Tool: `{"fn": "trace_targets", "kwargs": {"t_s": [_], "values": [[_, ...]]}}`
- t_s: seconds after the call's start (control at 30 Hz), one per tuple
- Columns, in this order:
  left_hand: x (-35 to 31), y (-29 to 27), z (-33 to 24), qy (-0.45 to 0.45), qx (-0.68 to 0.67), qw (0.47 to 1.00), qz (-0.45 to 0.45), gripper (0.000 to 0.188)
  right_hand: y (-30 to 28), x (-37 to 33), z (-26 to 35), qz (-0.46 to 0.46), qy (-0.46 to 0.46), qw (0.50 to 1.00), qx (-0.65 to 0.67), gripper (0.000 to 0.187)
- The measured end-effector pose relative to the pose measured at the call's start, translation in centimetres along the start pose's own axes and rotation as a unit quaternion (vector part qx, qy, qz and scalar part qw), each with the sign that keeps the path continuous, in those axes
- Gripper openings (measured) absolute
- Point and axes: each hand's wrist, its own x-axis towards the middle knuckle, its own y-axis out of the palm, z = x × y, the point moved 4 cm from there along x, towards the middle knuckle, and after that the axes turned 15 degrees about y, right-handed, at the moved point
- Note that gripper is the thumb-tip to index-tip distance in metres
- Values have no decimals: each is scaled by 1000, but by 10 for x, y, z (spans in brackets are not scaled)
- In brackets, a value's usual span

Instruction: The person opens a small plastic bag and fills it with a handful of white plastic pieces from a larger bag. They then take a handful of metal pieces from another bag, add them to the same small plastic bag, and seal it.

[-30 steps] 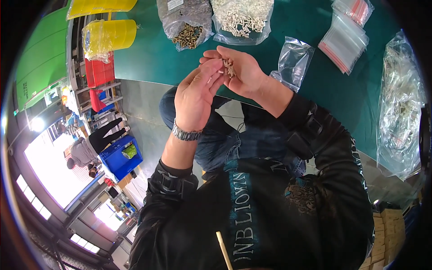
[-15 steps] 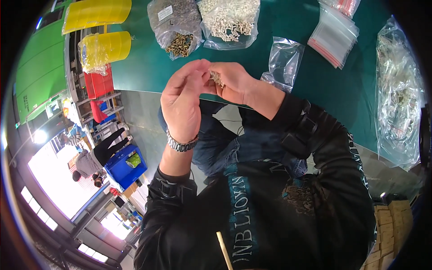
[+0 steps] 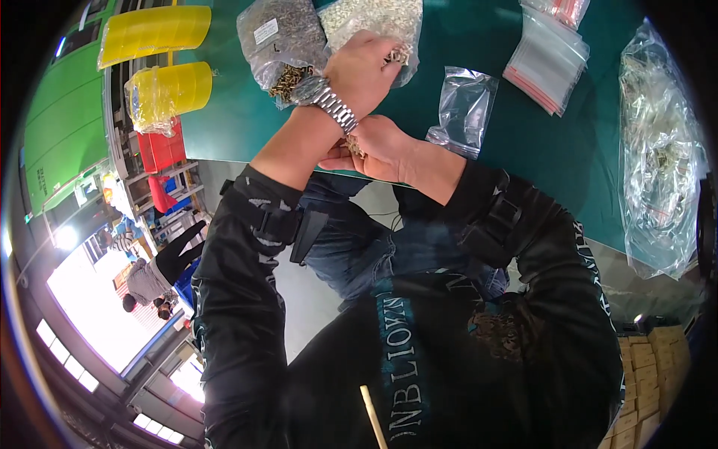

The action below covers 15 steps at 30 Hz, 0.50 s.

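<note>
My left hand point(image 3: 363, 69), with a metal watch on its wrist, is at the mouth of a clear bag of small cream peg-like pieces point(image 3: 366, 16). Its fingers curl around some of these pieces, partly hidden by the hand. Nearer to me, my right hand point(image 3: 383, 150) is closed around several more cream pieces point(image 3: 354, 147), over the table's front edge. My left forearm crosses to the left of it. Beside the watch lies an open bag of brass-coloured screws point(image 3: 288, 81), partly covered by my wrist.
An unfilled clear bag point(image 3: 467, 105) lies right of my hands. A stack of zip bags point(image 3: 550, 63) is farther right, and a large clear bag point(image 3: 658, 157) hangs over the right edge. Yellow bins point(image 3: 168, 88) stand left of the green table point(image 3: 224, 123). People are in the background.
My left hand has left my right hand and moved away from me to the bag of cream pieces. My right hand stays near the table edge, slightly lower in the view.
</note>
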Motion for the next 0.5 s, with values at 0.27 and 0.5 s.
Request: {"fn": "trace_targets", "kwargs": {"t_s": [0.27,0.5], "values": [[6,4,15,1,24,1000,14,19,-3,0,2,15,-4,1000,-22,30],[-5,-10,19,-132,-95,987,-4,19,-3,-1,1,10,9,1000,5,29]]}}
